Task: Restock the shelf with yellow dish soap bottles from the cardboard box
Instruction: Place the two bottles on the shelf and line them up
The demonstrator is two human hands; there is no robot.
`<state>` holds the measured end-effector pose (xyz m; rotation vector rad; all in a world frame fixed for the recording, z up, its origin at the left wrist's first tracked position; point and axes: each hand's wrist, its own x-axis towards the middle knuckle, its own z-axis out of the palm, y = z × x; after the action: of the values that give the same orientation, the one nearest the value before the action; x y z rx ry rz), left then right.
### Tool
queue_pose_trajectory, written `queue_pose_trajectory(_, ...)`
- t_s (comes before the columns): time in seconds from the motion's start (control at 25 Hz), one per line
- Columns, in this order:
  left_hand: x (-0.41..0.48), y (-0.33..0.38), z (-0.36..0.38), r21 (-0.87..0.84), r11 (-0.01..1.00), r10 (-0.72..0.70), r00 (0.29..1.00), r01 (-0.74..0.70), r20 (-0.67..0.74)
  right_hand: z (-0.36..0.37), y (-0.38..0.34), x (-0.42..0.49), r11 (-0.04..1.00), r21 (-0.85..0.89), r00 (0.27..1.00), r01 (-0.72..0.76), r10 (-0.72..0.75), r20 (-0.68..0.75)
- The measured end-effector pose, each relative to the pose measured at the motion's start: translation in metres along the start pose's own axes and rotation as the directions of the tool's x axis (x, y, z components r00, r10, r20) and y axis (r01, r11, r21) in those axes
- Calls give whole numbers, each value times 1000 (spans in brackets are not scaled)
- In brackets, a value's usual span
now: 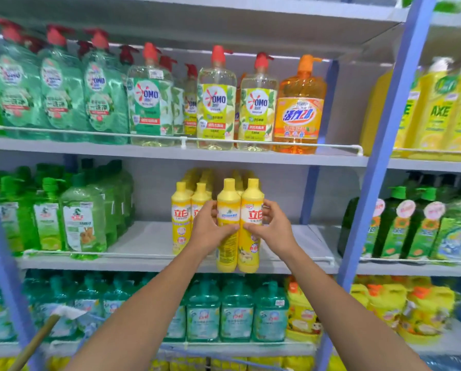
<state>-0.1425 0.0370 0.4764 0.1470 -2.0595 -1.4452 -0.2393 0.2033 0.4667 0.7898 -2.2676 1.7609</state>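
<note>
Yellow soap bottles, two of them, held upright side by side at the front edge of the middle shelf (149, 236). The left bottle (228, 195) is gripped by the left hand (210, 231), the right bottle (252, 199) by the right hand (273, 231), each w/ thumb across the front & fingers wrapped behind. The bottles touch each other; long axis vertical, caps up.

Key relation: their bases hang below the white front rail (143, 254), i.e. outside the shelf, not standing on it. The standing row of same yellow bottles (180, 210) is just beside, to the left & further back. Bare shelf lies behind & toward the right edge.

So prob next: lift both clear of the rail, then push straight back. Both hands equally near, neither free. Risk: bases catching the rail. Cardboard box not in view
</note>
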Motion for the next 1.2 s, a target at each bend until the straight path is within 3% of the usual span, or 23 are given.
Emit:
queue_pose_trajectory(0.2,41,10,37,24,999,33,997,-32,-66,-27,7,42,999,33,999,28,-27,-37)
queue_pose_trajectory(0.48,59,-10,72,36,999,-30,986,36,-161,-26,39,66,1000,-14,1000,9,-9,5)
queue_pose_trajectory(1.2,65,-70,68,52,996,-73,997,75,-33,5,83,53,999,-11,999,-32,32,-38)
